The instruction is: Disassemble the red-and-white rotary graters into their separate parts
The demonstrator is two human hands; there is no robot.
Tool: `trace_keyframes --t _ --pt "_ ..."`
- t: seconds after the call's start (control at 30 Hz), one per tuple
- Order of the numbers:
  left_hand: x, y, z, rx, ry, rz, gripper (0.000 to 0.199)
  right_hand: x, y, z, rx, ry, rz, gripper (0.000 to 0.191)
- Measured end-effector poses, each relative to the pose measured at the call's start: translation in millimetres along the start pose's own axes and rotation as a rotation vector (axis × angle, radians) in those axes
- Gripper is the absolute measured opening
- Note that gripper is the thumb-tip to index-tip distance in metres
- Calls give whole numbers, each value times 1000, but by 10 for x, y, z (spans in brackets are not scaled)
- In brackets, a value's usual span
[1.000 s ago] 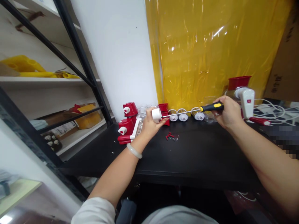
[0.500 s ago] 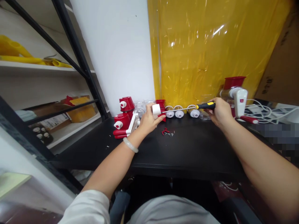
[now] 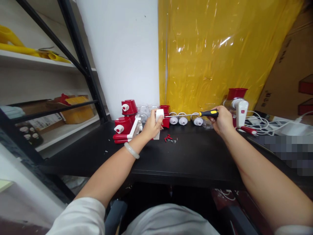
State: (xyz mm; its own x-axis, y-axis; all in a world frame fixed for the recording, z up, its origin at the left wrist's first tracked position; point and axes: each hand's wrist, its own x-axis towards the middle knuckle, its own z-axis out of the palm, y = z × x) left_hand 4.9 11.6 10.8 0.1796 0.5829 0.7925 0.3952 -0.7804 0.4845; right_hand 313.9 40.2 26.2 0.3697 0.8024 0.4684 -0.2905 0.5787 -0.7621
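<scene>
A white plastic part (image 3: 159, 113) is held in my left hand (image 3: 152, 125), its fingers wrapped round it. My right hand (image 3: 223, 121) grips the black and yellow handle of a screwdriver (image 3: 209, 113). The long shaft points left, and its tip is at or close to the white part; exact contact is too small to tell. Small red pieces (image 3: 168, 138) and several small screws (image 3: 173, 141) lie on the black table (image 3: 190, 156) below my hands. Behind the shaft stand clear cylinders with white ends (image 3: 183, 120).
Red housings (image 3: 123, 125) and white parts with red handles (image 3: 121, 138) sit at the left. A white and red machine (image 3: 241, 111) stands at the right beside white cables (image 3: 262, 125). Shelves (image 3: 70, 132) are at far left, a cardboard box (image 3: 283, 71) at far right.
The view has shifted, so the surroundings sit differently. The white part has turned in my left hand, and a pale flat piece now shows beneath that hand. My right hand still holds the screwdriver.
</scene>
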Motion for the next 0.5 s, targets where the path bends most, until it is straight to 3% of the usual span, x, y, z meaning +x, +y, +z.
trace_keyframes --t 0.2,0.5 --pt "18 -33 31 -171 21 -89 40 -60 -56 66 105 3 12 21" --pt "26 -45 40 -168 24 -144 42 -36 -3 25 37 -29 -8 23"
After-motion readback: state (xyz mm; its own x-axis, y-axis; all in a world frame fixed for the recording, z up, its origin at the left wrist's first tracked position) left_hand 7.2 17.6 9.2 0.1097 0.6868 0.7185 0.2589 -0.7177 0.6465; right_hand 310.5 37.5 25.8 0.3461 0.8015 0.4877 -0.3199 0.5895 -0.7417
